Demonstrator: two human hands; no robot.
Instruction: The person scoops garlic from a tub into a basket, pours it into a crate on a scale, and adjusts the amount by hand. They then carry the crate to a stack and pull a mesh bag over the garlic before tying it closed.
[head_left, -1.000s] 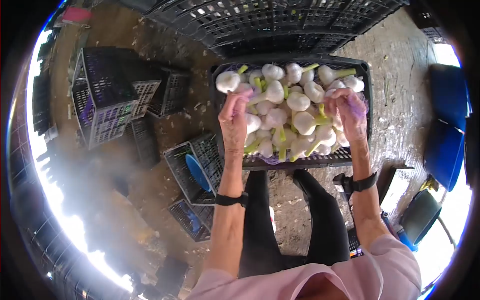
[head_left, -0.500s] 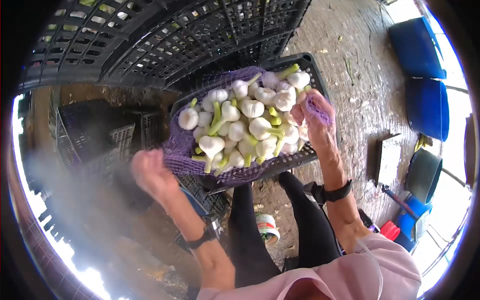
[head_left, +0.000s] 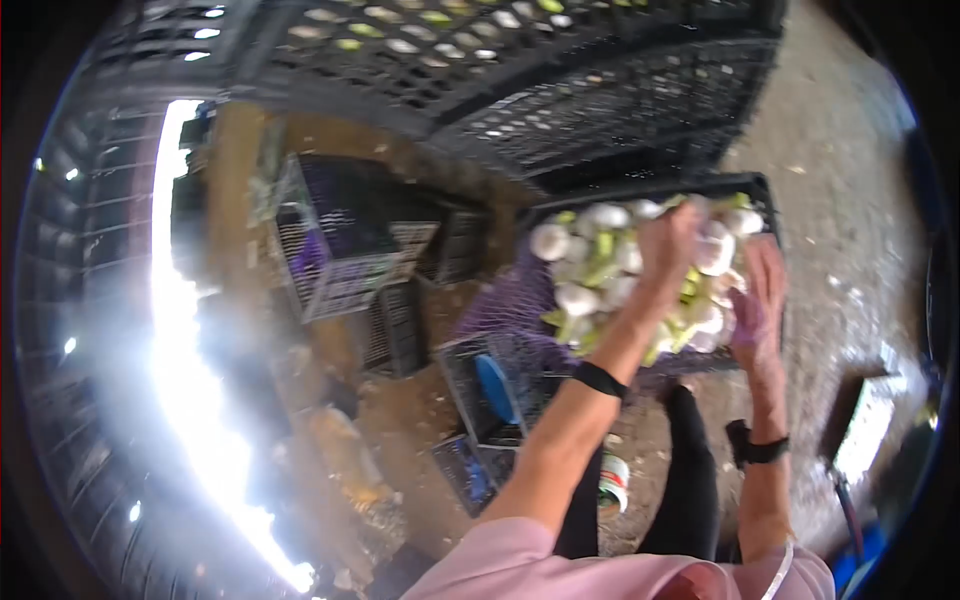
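Observation:
Many white garlic bulbs [head_left: 575,298] with cut green stems lie heaped in a black plastic crate [head_left: 768,205]. Purple mesh netting [head_left: 510,310] lines the crate and spills over its left side. My left hand [head_left: 670,245] reaches over the middle of the heap, fingertips down among the bulbs. Motion blurs its fingers, and I cannot make out whether a bulb is in them. My right hand [head_left: 762,290] is at the crate's right side against the bulbs, fingers stretched out, purple mesh lying over its thumb side.
A large black slatted crate [head_left: 600,100] holding more bulbs rises just beyond. Dark crates [head_left: 350,240] stand on the floor to the left, with a blue round item [head_left: 495,388] in a nearer one. A small white tub [head_left: 613,485] sits by my feet. At right lies a pale board [head_left: 870,425].
My left hand has come from outside the crate's left side onto the garlic heap. The right hand stays at the crate's right side, its fingers straighter. The view has swung left.

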